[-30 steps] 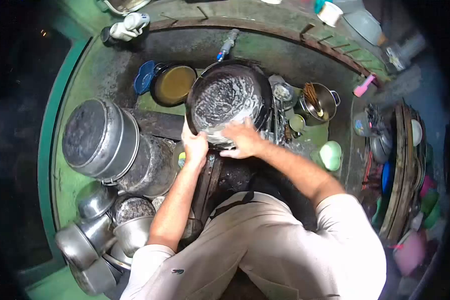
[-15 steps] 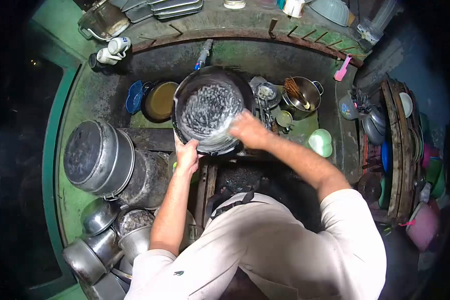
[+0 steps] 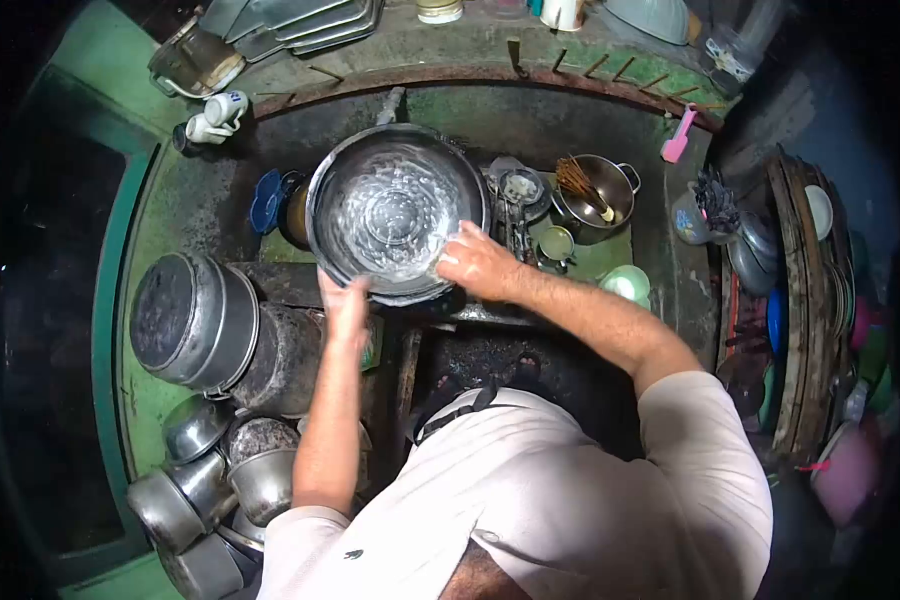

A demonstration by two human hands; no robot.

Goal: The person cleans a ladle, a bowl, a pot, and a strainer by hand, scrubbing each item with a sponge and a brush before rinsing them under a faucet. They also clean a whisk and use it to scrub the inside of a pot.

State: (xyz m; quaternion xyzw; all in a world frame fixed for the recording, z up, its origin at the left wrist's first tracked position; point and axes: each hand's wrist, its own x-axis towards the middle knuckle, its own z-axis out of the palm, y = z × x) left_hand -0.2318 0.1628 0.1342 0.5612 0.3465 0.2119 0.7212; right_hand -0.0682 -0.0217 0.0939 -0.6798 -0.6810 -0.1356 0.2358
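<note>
My left hand (image 3: 345, 300) grips the pan (image 3: 395, 200) by its near rim; my right hand (image 3: 478, 263) presses its lathered inside, grasp unclear; rinsing looks left

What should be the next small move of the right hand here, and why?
Probably sweep the right hand across the pan: soapy streaks cover its inside, the hand sits at the right rim, and the left hand steadies the near rim.

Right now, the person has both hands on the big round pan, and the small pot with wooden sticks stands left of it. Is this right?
No. The head view shows the small pot right of the pan; the left hand and right hand are indeed on it.
</note>
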